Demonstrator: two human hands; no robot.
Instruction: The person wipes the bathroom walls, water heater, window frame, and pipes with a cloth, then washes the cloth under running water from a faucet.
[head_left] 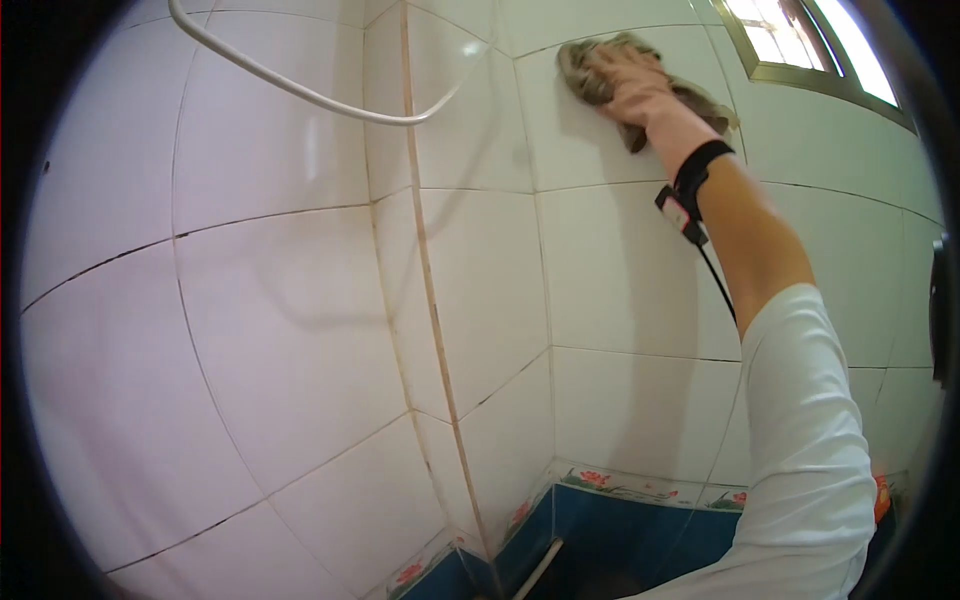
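Note:
My right hand [632, 82] is raised high and presses a crumpled greyish-brown cloth [702, 105] against the white tiled wall [610, 260]. The fingers lie over the cloth, and part of it hangs out beneath the wrist. A black strap with a small device [676, 208] and a cable is around my right wrist. My left hand is out of view.
A window [800, 40] with a metal frame is at the upper right. A white hose or cable [300, 92] loops across the upper left. A brown-stained wall corner [425, 250] juts out mid-view. Below runs a flowered border [640, 487] above dark blue tiles.

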